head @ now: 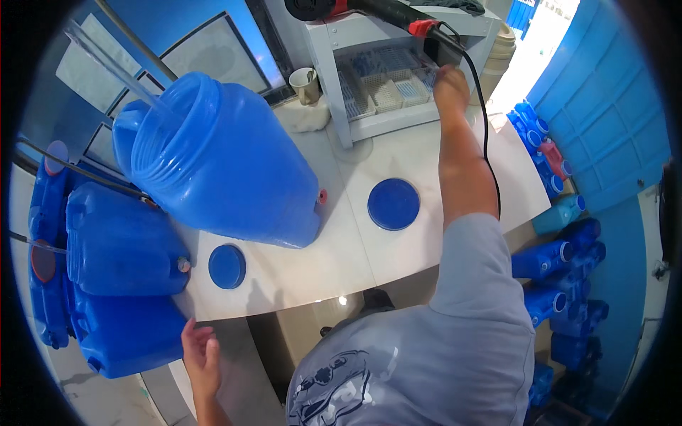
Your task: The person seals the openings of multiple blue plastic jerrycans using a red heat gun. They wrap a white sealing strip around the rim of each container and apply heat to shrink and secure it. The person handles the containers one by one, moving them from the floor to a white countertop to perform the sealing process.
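Note:
My right hand [452, 88] reaches into the right side of a white shelf unit [346, 128]. It is blurred there, and whether its fingers hold anything cannot be made out. Low at the left, my left hand [201, 362] hangs in front of the counter with fingers apart and nothing in it. A large blue plastic water jug [245, 165] stands uncapped on the white counter [341, 266], with a clear stream of water [114, 66] running into its mouth. Two round blue lids, a larger lid [394, 204] and a smaller lid [227, 267], lie flat on the counter.
Another blue jug [128, 242] at left receives a thin stream. White baskets [382, 93] of small packets fill the shelf. A corded black-and-red tool [383, 13] lies above, its black cable [484, 117] hanging beside my arm. A mug [305, 85] stands behind. Several blue jugs [541, 259] line the right floor.

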Tool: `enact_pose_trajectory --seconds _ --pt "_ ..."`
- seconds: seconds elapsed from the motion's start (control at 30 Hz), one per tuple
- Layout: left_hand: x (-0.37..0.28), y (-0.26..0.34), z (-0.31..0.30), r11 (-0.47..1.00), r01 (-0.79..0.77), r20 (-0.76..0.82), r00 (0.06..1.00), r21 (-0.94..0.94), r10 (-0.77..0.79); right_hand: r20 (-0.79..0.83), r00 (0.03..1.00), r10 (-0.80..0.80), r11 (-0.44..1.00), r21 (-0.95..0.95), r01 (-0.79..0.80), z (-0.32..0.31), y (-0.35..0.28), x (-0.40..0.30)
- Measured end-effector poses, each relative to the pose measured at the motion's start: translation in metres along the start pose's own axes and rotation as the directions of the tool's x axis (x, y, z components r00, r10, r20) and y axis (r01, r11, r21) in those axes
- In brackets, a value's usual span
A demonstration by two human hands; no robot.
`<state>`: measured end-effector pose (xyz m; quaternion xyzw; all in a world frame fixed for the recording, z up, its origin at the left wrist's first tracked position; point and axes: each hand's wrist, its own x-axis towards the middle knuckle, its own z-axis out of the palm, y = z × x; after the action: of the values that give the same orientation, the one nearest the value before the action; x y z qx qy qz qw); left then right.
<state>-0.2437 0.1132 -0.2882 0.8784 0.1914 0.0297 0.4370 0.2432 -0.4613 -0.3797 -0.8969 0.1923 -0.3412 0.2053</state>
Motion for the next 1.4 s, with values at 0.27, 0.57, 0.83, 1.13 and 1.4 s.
enact_pose_trajectory --seconds 0.27,0.57,0.83,1.13,1.4 --pt "0.033 0.088 0.090 0.939 -0.246 0.284 0.907 -0.242 0.311 0.505 0.863 -0.024 0.111 0.859 -0.500 -0.134 -0.096 -0.174" --pt "0.046 0.156 0.155 0.776 -0.309 0.142 0.881 -0.550 0.452 0.697 0.551 -0.458 0.090 0.653 -0.752 -0.238 -0.152 -0.315" --pt "0.038 0.167 0.144 0.645 0.186 0.457 0.844 -0.741 0.281 -0.006 0.622 -0.783 0.279 0.890 0.361 -0.260 -0.122 -0.263" --pt "0.034 0.166 0.143 0.744 0.043 0.375 0.882 -0.667 0.286 -0.114 0.707 -0.698 0.263 0.877 0.401 -0.277 -0.143 -0.273" --pt "0.011 0.164 0.156 0.467 0.245 0.401 0.875 -0.850 0.270 0.041 0.695 -0.718 0.436 0.804 0.403 -0.262 -0.154 -0.294"
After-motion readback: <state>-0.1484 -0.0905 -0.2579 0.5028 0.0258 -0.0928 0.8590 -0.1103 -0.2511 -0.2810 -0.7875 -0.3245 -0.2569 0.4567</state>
